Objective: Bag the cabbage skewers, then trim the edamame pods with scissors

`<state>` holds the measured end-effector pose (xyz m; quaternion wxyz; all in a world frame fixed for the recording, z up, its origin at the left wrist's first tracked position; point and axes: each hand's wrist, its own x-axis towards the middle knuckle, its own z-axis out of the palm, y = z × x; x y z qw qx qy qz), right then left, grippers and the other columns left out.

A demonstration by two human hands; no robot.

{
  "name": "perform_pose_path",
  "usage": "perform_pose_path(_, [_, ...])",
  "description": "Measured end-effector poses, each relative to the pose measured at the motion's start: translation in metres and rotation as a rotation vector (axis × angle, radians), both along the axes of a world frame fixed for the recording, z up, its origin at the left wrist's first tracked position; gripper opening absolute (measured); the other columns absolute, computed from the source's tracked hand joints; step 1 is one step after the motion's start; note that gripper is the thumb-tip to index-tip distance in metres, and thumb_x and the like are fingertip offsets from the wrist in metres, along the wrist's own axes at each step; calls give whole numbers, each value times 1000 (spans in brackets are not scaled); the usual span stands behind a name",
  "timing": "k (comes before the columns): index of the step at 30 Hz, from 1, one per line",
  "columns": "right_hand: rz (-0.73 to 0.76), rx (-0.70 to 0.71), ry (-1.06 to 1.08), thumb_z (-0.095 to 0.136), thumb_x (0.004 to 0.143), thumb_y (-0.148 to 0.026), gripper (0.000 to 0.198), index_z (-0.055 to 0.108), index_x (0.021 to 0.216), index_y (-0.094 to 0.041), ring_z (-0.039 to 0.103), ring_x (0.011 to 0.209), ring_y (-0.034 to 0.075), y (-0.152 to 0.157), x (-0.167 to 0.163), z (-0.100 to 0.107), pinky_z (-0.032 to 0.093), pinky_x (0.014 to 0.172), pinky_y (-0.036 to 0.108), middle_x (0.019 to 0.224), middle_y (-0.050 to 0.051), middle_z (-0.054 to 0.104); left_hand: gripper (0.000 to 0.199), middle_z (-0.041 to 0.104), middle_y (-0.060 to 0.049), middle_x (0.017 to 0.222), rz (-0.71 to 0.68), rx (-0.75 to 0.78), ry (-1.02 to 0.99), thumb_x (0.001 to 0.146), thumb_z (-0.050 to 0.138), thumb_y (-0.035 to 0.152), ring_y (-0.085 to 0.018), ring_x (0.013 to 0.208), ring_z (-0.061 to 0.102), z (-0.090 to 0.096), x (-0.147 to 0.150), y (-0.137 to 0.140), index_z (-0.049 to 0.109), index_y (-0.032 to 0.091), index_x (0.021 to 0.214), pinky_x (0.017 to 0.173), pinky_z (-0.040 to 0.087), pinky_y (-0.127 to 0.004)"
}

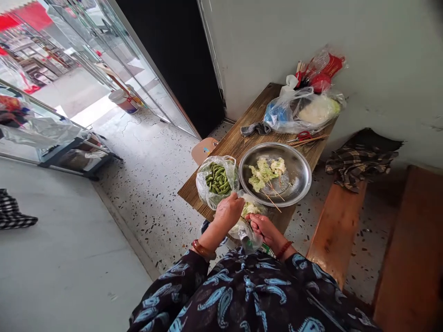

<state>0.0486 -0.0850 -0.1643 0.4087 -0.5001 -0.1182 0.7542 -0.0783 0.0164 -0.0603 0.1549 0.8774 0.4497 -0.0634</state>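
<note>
My left hand (229, 213) is closed at the rim of a clear plastic bag (254, 240), its fingertips pressed against the film. Pale green leafy vegetable pieces (249, 208) show in this bag, between my hands. My right hand (262, 227) is closed on the bag's other side, fingers pinched together; what they hold is hidden. Beyond, a round steel basin (300, 190) holds a few pale green vegetable pieces (265, 173) on thin wooden skewers (275, 191). Left of the basin, next to my left hand, stands a plastic bag of green bean pods (218, 179).
Farther along the wooden table (254, 108) lie red-handled scissors (303, 135), loose skewers (311, 140), a dark grey cloth item (255, 129) and a bag with a cabbage (318, 110). A bench (332, 226) stands at the right, a brown stool (204, 150) behind the table's left edge.
</note>
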Motion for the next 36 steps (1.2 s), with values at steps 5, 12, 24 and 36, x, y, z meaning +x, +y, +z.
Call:
perform_pose_path(5, [8,6,-31,63,75,-51,37,62,86,-16,22,38,4,1,0,2,17,36,19,48,-10,37,37,58,-7,88,-18,16,2,97,31,33,-17,75,56,-1,0,3,66,22,91,67,38,-29])
perform_pose_path(12, [-7,10,-240,49,94,-46,33,57,90,-14,29,37,3,18,0,-16,26,36,17,56,-9,43,38,58,-6,88,10,7,3,97,32,32,-17,76,56,-2,3,8,67,21,86,70,39,-28])
perform_pose_path(24, [-64,200,-677,61,81,-50,37,71,99,-19,61,65,16,4,119,35,47,58,28,83,6,71,29,64,-7,101,132,-45,-61,94,43,29,-19,91,63,-12,-9,7,64,21,112,79,45,-29])
perform_pose_path(36, [-306,-73,-532,57,92,-35,35,56,122,-17,61,103,21,138,137,-35,53,86,43,122,9,59,29,66,-9,107,178,0,-57,93,48,27,-22,95,65,-2,-9,-3,63,18,116,82,49,-34])
